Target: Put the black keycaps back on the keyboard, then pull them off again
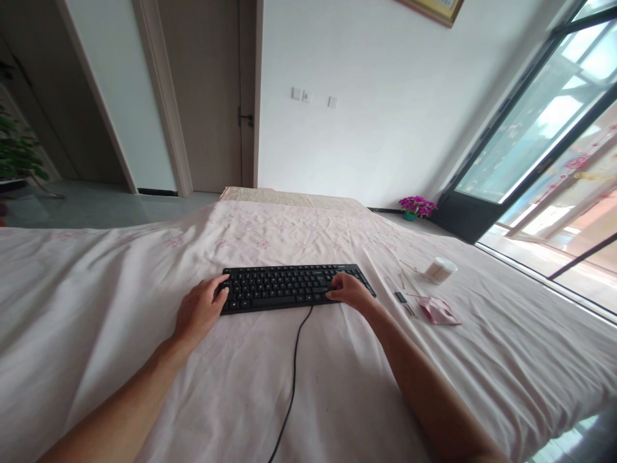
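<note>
A black keyboard (274, 286) lies flat on the cloth, its long side across my view. My left hand (200, 310) grips its left end, thumb and forefinger on the edge. Over the keys toward the right end is my right hand (351, 290), its fingers curled into a pinch. Whatever those fingertips hold, if anything, is too small to make out. From the near side of the keyboard a black cable (295, 373) runs toward me.
Pale pink floral cloth (231, 386) covers the surface. To the right are a clear tub of cotton swabs (439, 270), a pink packet (438, 310), a small black piece (400, 297) and loose thin sticks (409, 310). Beyond stand a door (202, 96) and potted pink flowers (417, 206).
</note>
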Tool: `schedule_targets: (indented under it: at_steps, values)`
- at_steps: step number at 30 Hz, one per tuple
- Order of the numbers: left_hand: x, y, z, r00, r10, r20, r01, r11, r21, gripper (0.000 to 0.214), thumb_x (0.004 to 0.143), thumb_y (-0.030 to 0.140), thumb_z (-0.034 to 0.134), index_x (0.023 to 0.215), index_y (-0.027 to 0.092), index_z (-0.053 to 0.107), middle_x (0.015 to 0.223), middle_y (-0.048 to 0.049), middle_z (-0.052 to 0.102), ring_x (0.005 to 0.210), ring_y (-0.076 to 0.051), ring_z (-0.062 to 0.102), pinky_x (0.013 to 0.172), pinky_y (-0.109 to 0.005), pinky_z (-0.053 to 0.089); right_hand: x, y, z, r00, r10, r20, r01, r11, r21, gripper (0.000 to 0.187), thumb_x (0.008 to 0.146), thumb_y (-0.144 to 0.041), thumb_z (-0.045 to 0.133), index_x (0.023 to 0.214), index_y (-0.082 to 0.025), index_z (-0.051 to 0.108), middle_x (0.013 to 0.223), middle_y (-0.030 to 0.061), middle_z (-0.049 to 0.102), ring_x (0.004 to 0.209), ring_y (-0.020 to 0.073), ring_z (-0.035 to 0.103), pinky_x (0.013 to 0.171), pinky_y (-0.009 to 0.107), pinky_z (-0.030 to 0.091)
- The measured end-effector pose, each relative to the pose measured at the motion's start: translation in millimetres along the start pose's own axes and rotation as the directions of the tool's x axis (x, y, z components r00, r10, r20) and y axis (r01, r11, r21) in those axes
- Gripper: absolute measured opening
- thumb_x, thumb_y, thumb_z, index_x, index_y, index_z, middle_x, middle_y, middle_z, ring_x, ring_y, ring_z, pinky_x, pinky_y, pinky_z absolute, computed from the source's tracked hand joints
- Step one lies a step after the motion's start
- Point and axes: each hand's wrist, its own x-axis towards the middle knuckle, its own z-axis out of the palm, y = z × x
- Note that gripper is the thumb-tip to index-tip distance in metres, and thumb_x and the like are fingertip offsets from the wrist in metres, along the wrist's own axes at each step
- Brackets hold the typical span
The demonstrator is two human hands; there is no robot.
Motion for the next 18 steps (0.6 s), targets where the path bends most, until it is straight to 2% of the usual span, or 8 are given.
schedule_targets:
  at_steps: [8,14,18]
  values:
    - [-0.5,0.0,-0.3,1.0,-0.012,0.008,0.012,1.0,0.008,0.039,0.09,0.036,0.039,0.124,0.025,0.055,0.122,-0.0042,0.062,0.109,-0.022,0.059,0.093,-0.033,0.045,5.2,-4.2,-4.0,1.0,0.002,0.028,0.003,0.982,-0.191,0.027,0.062,-0.038,0.075,0.078,-0.021,0.062,0.072,-0.0023,0.058,0.068,0.0133,0.05,0.056,0.023,0.027]
    - [-0.1,-1.6,1.0,1.0,-0.008,0.011,0.007,1.0,0.008,0.04,0.089,0.036,0.04,0.125,0.025,0.055,0.122,-0.0053,0.062,0.109,-0.022,0.059,0.093,-0.034,0.046,4.6,-7.9,-9.3,0.998,-0.013,0.059,0.022,0.987,-0.156,0.025,0.061,-0.041,0.075,0.07,-0.021,0.063,0.063,-0.003,0.058,0.061,0.0125,0.051,0.054,0.023,0.029]
    - [-0.5,-1.5,1.1,1.0,-0.006,0.012,0.006,1.0,0.007,0.04,0.09,0.037,0.039,0.124,0.025,0.055,0.121,-0.0046,0.062,0.11,-0.021,0.059,0.093,-0.033,0.046,1.0,-10.9,-9.7,0.999,-0.036,0.032,0.039,0.994,-0.105,0.025,0.069,-0.045,0.07,0.069,-0.021,0.064,0.06,-0.0021,0.059,0.06,0.0127,0.052,0.054,0.023,0.031]
